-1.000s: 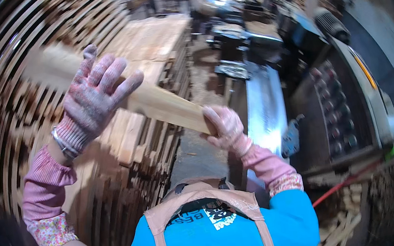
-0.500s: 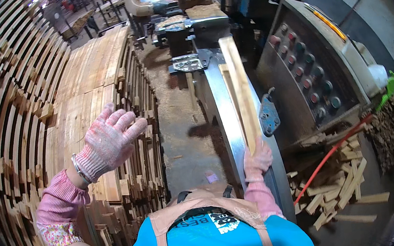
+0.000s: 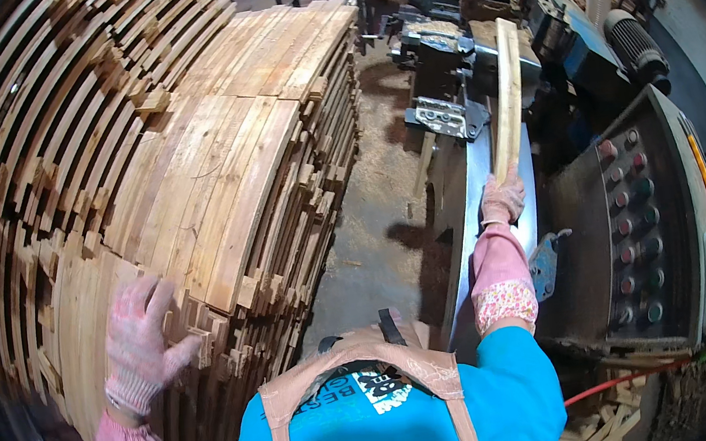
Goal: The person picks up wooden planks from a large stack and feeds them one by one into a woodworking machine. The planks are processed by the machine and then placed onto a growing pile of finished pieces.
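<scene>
My right hand (image 3: 504,199), in a pale glove, grips the near end of a long wooden strip (image 3: 507,100). The strip points away from me over the shiny metal machine bed (image 3: 467,246), its far end by the machine head. Whether a second strip lies under it I cannot tell. My left hand (image 3: 140,342), gloved too, is spread with nothing in it. It hovers over the near part of the stacked wooden boards (image 3: 216,180) on my left.
A control panel (image 3: 636,225) with rows of red and green buttons stands right of the bed. A blue metal bracket (image 3: 544,267) juts beside the bed. Wood offcuts (image 3: 603,428) and a red hose (image 3: 624,382) lie at lower right. Sawdust covers the floor (image 3: 356,211) between stack and machine.
My right hand has pushed the strip farther forward along the bed toward the machine head. My left hand has moved back and down over the boards. The view has turned left.
</scene>
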Demonstrator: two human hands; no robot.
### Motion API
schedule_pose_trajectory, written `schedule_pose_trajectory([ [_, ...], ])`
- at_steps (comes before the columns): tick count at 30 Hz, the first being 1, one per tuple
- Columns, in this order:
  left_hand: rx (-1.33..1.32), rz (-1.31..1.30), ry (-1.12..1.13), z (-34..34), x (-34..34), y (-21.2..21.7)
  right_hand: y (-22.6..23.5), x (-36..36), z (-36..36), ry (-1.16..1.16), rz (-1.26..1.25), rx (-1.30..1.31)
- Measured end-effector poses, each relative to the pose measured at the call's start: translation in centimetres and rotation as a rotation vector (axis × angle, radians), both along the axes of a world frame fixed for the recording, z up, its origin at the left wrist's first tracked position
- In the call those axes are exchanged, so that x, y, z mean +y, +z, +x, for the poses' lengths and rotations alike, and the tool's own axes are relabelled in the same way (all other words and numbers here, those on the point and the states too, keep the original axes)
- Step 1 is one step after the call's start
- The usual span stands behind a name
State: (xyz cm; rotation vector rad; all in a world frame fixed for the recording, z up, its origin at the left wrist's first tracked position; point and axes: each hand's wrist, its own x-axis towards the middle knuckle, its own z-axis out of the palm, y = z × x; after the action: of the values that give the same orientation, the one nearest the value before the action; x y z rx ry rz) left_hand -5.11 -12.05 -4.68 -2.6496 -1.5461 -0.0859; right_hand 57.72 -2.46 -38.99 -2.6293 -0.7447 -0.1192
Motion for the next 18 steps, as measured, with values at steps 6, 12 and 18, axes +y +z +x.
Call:
schedule_pose_trajectory([
  [6,-0.056,0.012,-0.069,-4.5,-1.1,-2.3,0.1,-16.1,-10.5,0.043,-0.172,-0.108],
  [12,-0.119,0.017,-0.105,-5.0,-0.9,-2.7,0.0,-28.1,-16.9,0.012,-0.177,-0.033],
  [18,-0.113,0.043,0.001,-4.4,-1.3,-1.9,-0.6,-19.3,-9.3,0.253,-0.038,-0.423],
])
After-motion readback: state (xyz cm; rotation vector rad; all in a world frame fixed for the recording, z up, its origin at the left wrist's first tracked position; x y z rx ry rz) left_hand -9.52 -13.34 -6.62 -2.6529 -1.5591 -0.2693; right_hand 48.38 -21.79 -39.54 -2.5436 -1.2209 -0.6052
